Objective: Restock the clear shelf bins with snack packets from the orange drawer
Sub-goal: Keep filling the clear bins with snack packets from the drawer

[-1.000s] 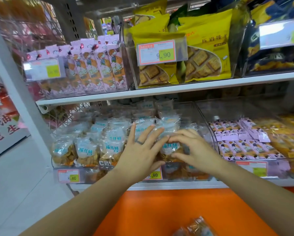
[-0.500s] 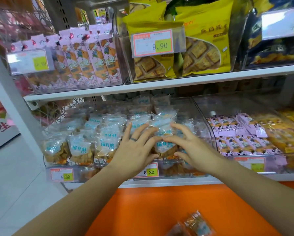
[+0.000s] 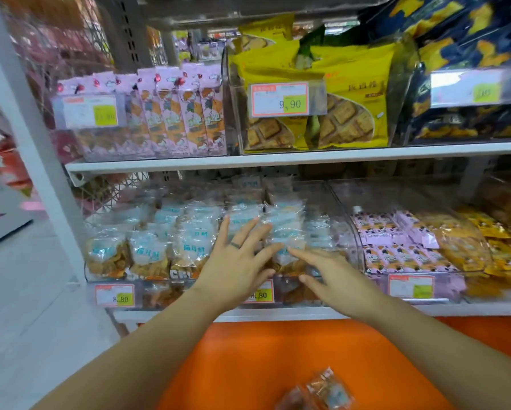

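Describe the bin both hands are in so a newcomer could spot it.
Find the lower white shelf above the orange drawer. The clear bin at its left end, under the left hand and right hand, is the one. Only it holds see-through packets with pale blue labels; its right neighbour holds pink-purple packs.

A price tag (image 3: 115, 295) on the front of the clear bin (image 3: 347, 241) holding blue-labelled packets (image 3: 147, 250) read 8,80, and a second tag (image 3: 261, 294) further right on that front showed 8,80 partly covered. Above the bin, a higher tag (image 3: 279, 99) before the yellow biscuit bags (image 3: 352, 93) read 9,90.
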